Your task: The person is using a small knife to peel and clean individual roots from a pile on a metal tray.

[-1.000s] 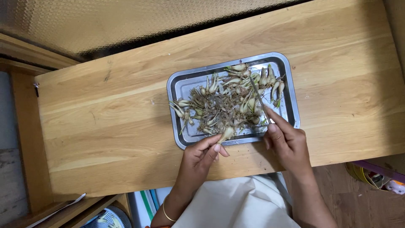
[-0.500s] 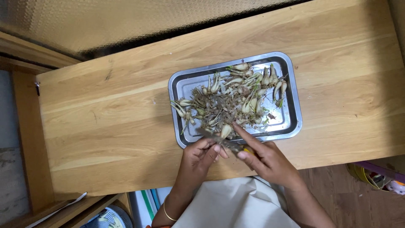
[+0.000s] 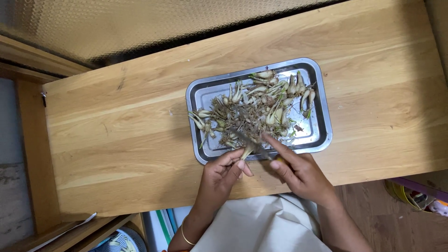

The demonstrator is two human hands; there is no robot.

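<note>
knife (image 3: 252, 143): blade blurred | handle hidden in right hand (image 3: 301, 173) | forearms cut off below

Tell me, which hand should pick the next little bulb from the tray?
Probably the left hand: its fingers already pinch a bulb at the metal tray rim, while the right hand is busy holding a knife.

Silver tray (image 3: 322, 135) shining on a honey-brown, wood-grained table (image 3: 116, 130). Pale cream bulbs (image 3: 280, 93), brown tangled roots. Gold bangle (image 3: 185, 237), cream cloth (image 3: 261, 228).
</note>
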